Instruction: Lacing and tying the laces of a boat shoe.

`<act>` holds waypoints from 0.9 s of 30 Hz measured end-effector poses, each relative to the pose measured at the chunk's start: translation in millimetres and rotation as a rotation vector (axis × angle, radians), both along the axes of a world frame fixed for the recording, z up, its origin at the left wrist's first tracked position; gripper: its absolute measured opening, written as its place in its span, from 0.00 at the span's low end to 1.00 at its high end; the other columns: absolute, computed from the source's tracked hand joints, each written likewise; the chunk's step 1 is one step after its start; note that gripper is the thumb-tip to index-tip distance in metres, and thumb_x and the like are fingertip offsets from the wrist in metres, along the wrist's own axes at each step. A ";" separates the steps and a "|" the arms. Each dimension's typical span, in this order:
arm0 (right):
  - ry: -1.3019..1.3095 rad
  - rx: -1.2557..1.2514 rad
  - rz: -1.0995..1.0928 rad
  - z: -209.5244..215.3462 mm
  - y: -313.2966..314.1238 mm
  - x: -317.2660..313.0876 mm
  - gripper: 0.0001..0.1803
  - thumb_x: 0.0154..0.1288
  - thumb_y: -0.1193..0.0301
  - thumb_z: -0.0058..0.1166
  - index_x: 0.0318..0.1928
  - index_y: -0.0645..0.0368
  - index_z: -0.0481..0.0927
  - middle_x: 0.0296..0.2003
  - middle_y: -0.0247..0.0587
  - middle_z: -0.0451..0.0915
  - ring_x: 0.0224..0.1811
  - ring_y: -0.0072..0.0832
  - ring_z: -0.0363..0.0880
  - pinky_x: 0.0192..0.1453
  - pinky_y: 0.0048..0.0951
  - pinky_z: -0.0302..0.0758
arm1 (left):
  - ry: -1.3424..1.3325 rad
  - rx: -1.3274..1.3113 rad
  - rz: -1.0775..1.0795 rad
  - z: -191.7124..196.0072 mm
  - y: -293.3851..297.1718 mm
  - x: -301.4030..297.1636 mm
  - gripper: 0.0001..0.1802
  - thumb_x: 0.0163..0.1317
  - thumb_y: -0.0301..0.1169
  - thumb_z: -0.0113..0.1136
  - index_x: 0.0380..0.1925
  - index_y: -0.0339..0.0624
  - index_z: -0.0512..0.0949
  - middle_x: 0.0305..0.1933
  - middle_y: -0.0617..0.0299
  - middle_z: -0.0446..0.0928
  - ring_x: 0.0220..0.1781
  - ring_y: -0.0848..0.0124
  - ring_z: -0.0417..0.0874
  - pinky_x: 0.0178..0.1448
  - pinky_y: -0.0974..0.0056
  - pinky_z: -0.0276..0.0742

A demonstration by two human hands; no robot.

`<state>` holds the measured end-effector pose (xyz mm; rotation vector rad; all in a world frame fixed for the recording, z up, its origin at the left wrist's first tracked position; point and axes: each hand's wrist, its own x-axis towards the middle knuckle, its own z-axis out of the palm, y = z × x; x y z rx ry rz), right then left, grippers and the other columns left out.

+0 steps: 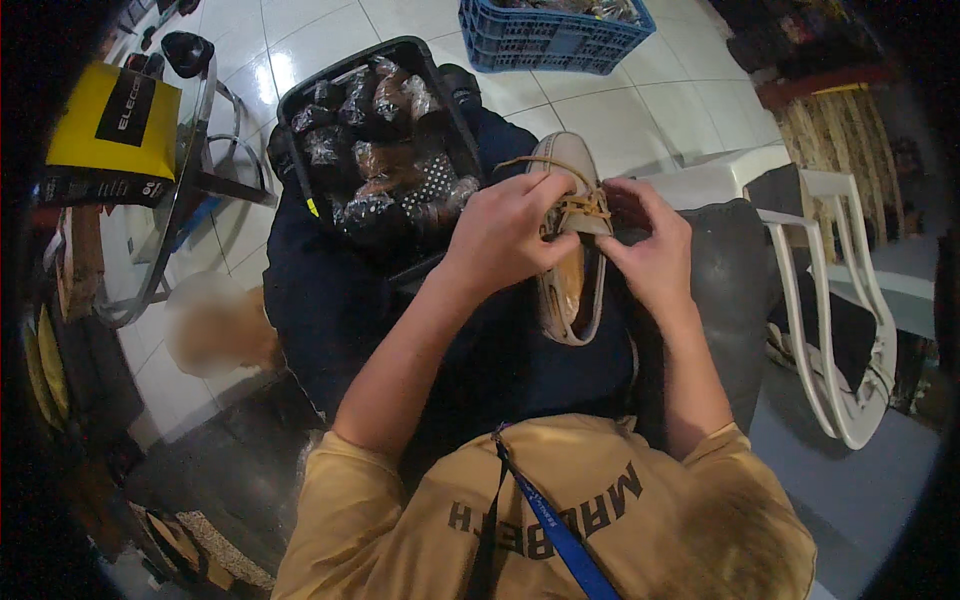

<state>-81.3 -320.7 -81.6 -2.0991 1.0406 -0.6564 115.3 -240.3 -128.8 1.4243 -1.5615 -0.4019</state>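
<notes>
A beige lace-up shoe (pixel 568 152) rests over my lap, toe pointing away from me and heel toward my body. Its tan lace (pixel 588 203) crosses the upper, and the opening shows a tan insole (pixel 567 285). My left hand (pixel 512 222) is closed at the shoe's left side, fingertips pinching at the lace by the tongue; its fingers partly hide the lace. On the other side, my right hand (pixel 652 240) grips the shoe's edge near the lace holes, with the thumb at the opening and the fingers curled beside the lacing.
Beyond my left hand is a black bin (pixel 300 92) of plastic-wrapped items, some polka-dotted. A blue crate (pixel 560 45) stands on the tiled floor farther off. White plastic chair (pixel 822 290) at right; yellow-and-black bag (pixel 150 112) and metal-framed furniture (pixel 185 185) at left. A blurred light-brown shape (pixel 225 325) is below.
</notes>
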 end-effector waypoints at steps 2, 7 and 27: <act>0.068 -0.143 0.051 1.8 -2.1 -4.5 0.28 0.51 0.80 0.73 0.56 0.62 0.83 0.51 0.46 0.89 0.54 0.41 0.90 0.61 0.35 0.84 | -0.012 0.022 -0.005 -1.5 0.3 0.8 0.25 0.49 0.35 0.75 0.49 0.46 0.82 0.46 0.54 0.87 0.44 0.50 0.89 0.49 0.54 0.86; 0.038 -0.304 0.154 -6.2 -3.7 -4.9 0.27 0.50 0.80 0.72 0.54 0.62 0.85 0.53 0.47 0.88 0.56 0.44 0.88 0.61 0.36 0.84 | -0.122 -0.146 0.034 -10.3 0.5 0.7 0.25 0.49 0.33 0.76 0.50 0.48 0.83 0.48 0.58 0.87 0.46 0.54 0.89 0.50 0.55 0.87; -0.338 0.282 0.223 -3.7 6.8 -12.7 0.26 0.61 0.76 0.66 0.61 0.59 0.82 0.64 0.42 0.79 0.65 0.34 0.79 0.66 0.31 0.75 | 0.131 0.002 -0.313 17.0 -21.0 36.7 0.11 0.63 0.26 0.73 0.44 0.39 0.84 0.44 0.58 0.86 0.49 0.59 0.86 0.56 0.58 0.81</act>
